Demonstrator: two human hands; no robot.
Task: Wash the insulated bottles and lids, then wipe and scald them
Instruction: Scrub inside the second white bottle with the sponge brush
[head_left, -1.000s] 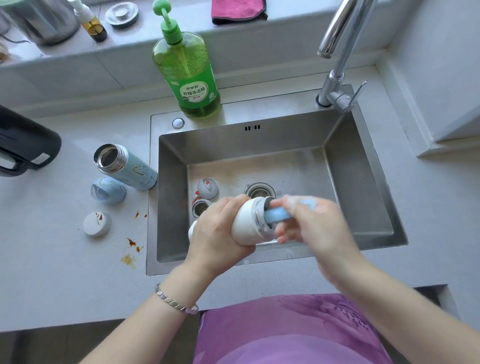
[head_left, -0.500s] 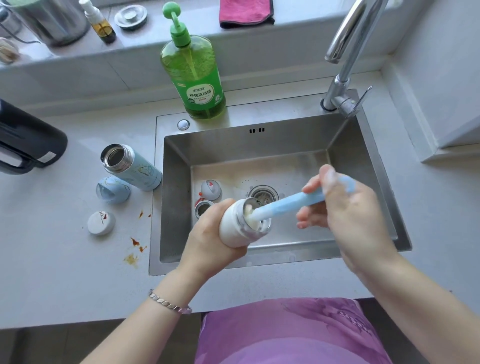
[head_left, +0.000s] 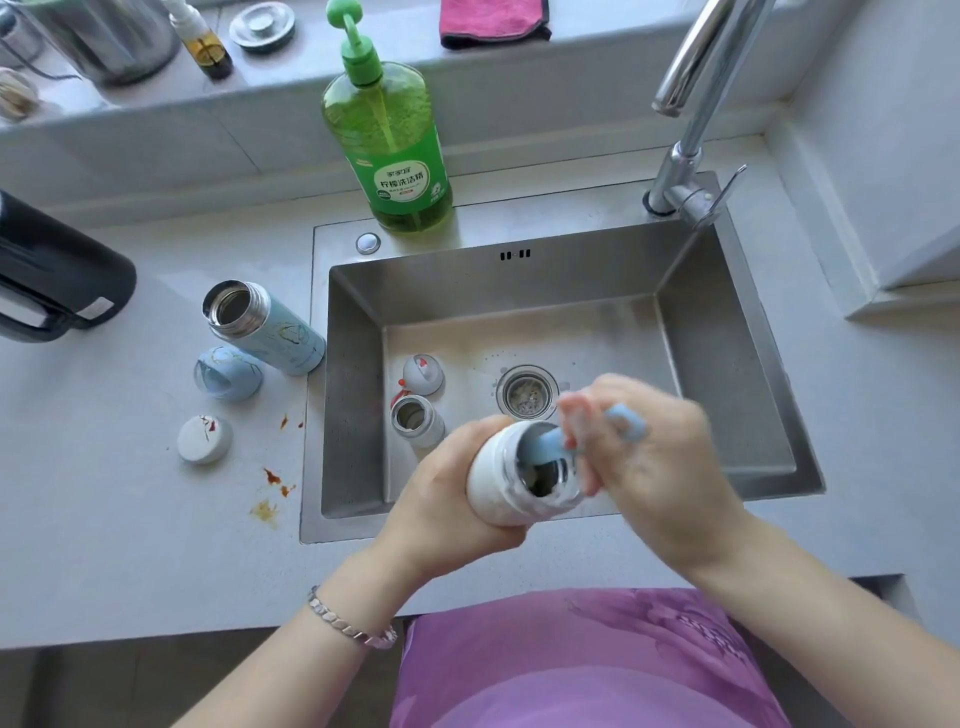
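My left hand (head_left: 447, 499) grips a white insulated bottle (head_left: 506, 480) over the sink's front edge, its mouth tilted up and to the right. My right hand (head_left: 649, 462) holds the light blue handle of a bottle brush (head_left: 545, 447), whose head is inside the bottle. A second small white bottle (head_left: 415, 421) and a grey lid (head_left: 423, 374) lie on the sink floor. On the counter to the left stand an open light blue bottle (head_left: 265, 327), its blue cap (head_left: 228, 374) and a white lid (head_left: 204, 439).
The steel sink (head_left: 727, 364) has a drain (head_left: 527, 392) at its middle and a tap (head_left: 691, 130) at the back right. Green dish soap (head_left: 389, 145) stands behind the sink. A black kettle (head_left: 57, 280) sits far left, a pink cloth (head_left: 493, 21) on the ledge. Brown stains (head_left: 270, 493) mark the counter.
My right hand pulled the brush out of the bottle, then pushed it back in deep. The bottle's mouth has tipped upward and the bottle shifted right.
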